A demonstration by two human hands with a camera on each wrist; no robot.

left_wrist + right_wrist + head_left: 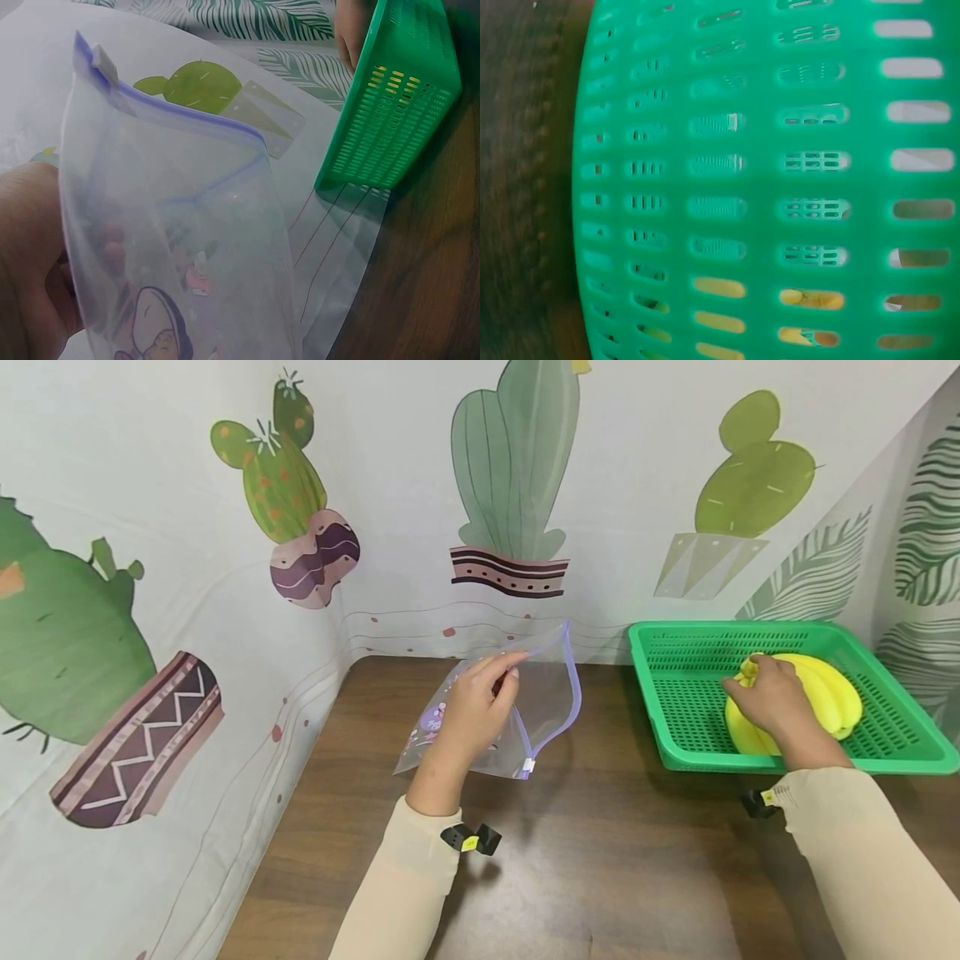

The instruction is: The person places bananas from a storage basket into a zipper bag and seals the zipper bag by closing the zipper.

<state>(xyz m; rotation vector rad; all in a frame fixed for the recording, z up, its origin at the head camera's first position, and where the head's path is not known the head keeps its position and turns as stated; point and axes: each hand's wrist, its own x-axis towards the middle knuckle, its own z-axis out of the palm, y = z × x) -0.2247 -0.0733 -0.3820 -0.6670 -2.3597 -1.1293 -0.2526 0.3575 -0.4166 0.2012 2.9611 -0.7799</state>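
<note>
A clear zip bag (543, 702) with a purple zip and printed figures stands with its mouth parted, facing right. My left hand (476, 706) pinches its upper rim between thumb and fingers. The white slider (528, 766) sits at the near end of the zip. In the left wrist view, the bag (225, 247) hides part of that hand (30, 247). Inside a green basket (720, 762) lies a bunch of yellow bananas (832, 693). My right hand (776, 697) grips the bunch near its stem end. Only yellow bits of banana (720, 287) show through the basket's slots in the right wrist view.
The basket, with slotted walls, stands at the right on a brown wooden table (600, 852). A white cloth (397, 510) printed with cacti hangs behind the table and along its left side. Each wrist wears a small black camera (472, 839).
</note>
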